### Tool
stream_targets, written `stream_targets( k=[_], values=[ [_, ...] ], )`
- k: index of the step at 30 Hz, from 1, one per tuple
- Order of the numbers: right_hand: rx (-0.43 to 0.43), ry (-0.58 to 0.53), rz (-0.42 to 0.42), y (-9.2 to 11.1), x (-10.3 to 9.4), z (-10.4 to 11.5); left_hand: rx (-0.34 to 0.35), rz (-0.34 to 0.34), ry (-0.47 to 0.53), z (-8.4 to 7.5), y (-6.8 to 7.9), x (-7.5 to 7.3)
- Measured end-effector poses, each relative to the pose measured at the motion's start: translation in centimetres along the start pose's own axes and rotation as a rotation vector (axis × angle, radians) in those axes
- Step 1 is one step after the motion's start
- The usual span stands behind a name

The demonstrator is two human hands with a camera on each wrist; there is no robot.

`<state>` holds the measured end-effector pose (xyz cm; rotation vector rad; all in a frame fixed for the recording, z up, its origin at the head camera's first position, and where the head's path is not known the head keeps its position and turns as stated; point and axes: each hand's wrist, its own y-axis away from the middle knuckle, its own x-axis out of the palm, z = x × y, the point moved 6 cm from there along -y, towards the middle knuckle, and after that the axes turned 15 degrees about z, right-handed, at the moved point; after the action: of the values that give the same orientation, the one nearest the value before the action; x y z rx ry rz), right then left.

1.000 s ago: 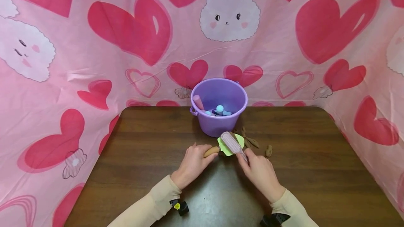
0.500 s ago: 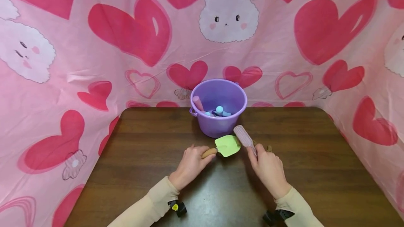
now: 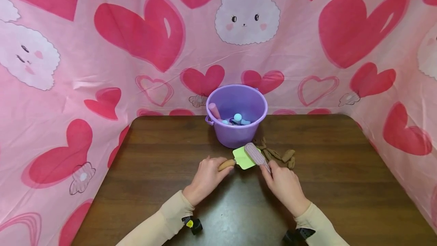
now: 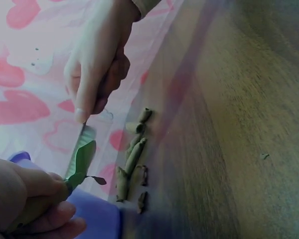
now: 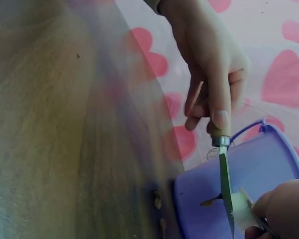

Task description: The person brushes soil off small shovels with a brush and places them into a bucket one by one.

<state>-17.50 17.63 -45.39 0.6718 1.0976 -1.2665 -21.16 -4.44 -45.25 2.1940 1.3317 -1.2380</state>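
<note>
My left hand [image 3: 205, 177] grips the wooden handle [image 3: 226, 164] of a small trowel with a yellow-green blade [image 3: 240, 158]. In my right hand [image 3: 286, 188] is the handle of a pale pink paddle [image 3: 253, 152] with a bumpy face, like a brush or file. The paddle's head overlaps the trowel's blade in the head view. Several brown, twig-like pieces [image 3: 273, 153] lie on the table just beyond and right of the paddle. In the right wrist view, a thin brown bit [image 5: 209, 201] juts out beside the blade's edge.
A purple bucket [image 3: 235, 137] stands at the back of the dark wooden table [image 3: 164, 136], close beyond the trowel. It holds a pink-handled thing [image 3: 214, 111] and some light blue items [image 3: 238, 117]. A pink heart-patterned cloth [image 3: 286, 56] hangs behind the table.
The paddle swung right, off the trowel, then came back left over its blade. One more brown piece now shows on the table at the right. The trowel shifted slightly left.
</note>
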Motion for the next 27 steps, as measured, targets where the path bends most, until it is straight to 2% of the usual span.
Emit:
stream_targets(
  k=[2, 6, 8, 19, 24, 27],
  values=[
    [0.002, -0.025, 0.022, -0.2, -0.1, -0.1, -0.001, -0.002, 0.004, 0.1, -0.1, 0.0],
    [-0.017, -0.116, 0.132, -0.6, 0.1, 0.3, -0.011, 0.007, 0.015, 0.0, -0.3, -0.1],
    [-0.016, -0.127, 0.166, -0.6, 0.2, 0.5, -0.013, 0.010, 0.015, -0.1, -0.3, -0.1],
    [0.067, -0.048, 0.089, -0.5, -1.0, -1.3, 0.004, -0.024, 0.006, -0.1, 0.0, -0.5],
    [0.005, -0.110, 0.150, -0.6, -0.5, -0.3, -0.001, -0.021, -0.008, -0.1, 0.0, -0.4],
    [0.000, -0.138, 0.186, -0.6, -0.3, 0.2, -0.002, -0.031, -0.025, -0.1, 0.0, -0.5]
  ],
)
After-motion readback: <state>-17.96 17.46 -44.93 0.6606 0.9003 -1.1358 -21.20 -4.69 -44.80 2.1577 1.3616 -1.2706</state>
